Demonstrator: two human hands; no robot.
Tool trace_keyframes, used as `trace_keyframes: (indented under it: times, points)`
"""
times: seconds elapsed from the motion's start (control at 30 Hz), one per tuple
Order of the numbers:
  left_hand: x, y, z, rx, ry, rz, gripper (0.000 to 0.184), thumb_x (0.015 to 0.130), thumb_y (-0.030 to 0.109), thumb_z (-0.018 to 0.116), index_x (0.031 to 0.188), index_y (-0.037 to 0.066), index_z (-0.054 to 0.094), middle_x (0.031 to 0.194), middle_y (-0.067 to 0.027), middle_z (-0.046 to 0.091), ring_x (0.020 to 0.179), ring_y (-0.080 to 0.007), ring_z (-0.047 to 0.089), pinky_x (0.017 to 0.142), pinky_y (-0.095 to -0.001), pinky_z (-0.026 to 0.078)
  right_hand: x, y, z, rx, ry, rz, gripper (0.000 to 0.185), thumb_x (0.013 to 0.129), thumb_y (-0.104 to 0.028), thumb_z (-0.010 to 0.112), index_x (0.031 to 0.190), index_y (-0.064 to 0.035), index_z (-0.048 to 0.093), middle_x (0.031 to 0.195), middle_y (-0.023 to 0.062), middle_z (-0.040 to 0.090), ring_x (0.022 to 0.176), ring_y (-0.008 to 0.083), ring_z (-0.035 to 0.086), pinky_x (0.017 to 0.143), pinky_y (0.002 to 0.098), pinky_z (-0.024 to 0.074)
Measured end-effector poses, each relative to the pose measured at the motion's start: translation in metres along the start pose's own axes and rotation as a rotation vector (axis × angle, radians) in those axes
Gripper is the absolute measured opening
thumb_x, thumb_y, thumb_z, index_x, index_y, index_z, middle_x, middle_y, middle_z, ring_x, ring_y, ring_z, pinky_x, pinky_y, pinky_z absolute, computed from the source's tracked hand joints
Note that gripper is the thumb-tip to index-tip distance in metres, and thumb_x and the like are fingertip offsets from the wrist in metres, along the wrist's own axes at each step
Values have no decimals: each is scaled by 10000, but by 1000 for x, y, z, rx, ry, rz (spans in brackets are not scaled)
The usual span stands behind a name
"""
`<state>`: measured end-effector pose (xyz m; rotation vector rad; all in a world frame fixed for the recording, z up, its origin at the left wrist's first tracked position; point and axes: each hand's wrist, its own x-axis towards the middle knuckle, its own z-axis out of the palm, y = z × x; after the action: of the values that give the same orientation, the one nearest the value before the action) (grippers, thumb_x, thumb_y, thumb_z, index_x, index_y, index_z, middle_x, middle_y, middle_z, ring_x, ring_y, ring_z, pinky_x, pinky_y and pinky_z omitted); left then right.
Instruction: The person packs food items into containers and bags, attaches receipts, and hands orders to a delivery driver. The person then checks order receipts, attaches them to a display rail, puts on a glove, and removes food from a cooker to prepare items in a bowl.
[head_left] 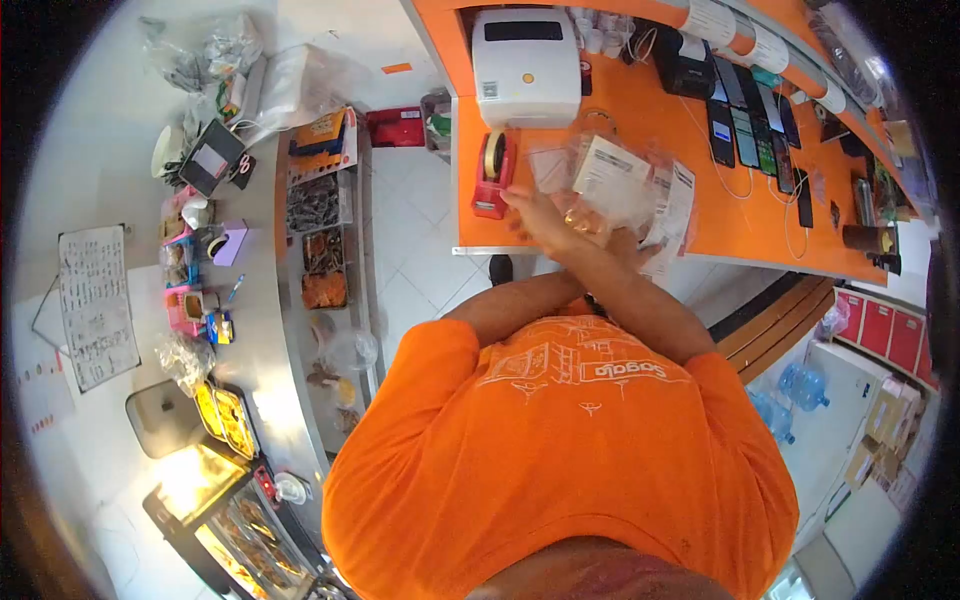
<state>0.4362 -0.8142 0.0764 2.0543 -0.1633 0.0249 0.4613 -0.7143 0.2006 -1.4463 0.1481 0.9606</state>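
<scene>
My forearms cross over the orange counter. My right hand [540, 222] reaches left to the near end of a red tape dispenser [492, 178], its fingertips pinched together at the dispenser's edge. Any tape between those fingers is too small to make out. Partly hidden behind the right forearm, my left hand [626, 246] grips the lower part of a clear plastic bag [632, 205]. A white paper slip [612, 172] lies on or in the bag, and a printed receipt [678, 205] is at its right side.
A white label printer [527, 68] stands behind the dispenser. Several phones [745, 135] with cables lie at the right of the counter [725, 235]. On the left is a metal worktop [255, 290] with food trays [228, 418]. Wooden slats [780, 335] are at the right.
</scene>
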Motion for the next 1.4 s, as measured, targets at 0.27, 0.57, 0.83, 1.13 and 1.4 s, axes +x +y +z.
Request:
trace_keyframes:
  times: [0.27,0.57,0.83,1.13,1.4]
  points:
    - [-44,-12,-33,-279,-430,59,493,854,303,688,1209,-22,586,1094,-225,653,1050,-395,612,913,-454,466,60,74,46,519,265,-126,276,862,-278,732,1012,-53,675,993,42,624,828,183,627,728,323,513]
    - [-137,-134,-161,-20,-747,55,348,877,318,656,996,-9,644,967,-245,665,910,-415,635,798,-488,494,67,139,46,-649,784,-875,155,811,-119,726,843,24,676,850,150,590,857,271,645,693,344,513]
    - [-157,-158,-268,2,-542,-228,296,877,220,677,1052,-19,675,958,-249,693,919,-387,680,789,-407,535,11,121,15,494,41,148,211,928,-270,645,834,-102,559,642,3,479,451,121,408,402,304,314]
    - [-138,-99,-287,-107,-304,-221,235,895,139,674,1041,-46,687,964,-176,730,893,-256,717,775,-350,545,-112,129,-182,789,731,-374,132,906,-253,650,866,-150,578,570,-49,364,447,92,320,418,261,280]
    - [-85,-18,-286,-237,39,-250,238,908,128,683,1047,-64,672,974,-140,724,853,-164,678,745,-315,542,-97,142,-194,601,880,-171,308,912,-365,671,912,-57,673,553,-31,421,476,82,444,410,238,321]
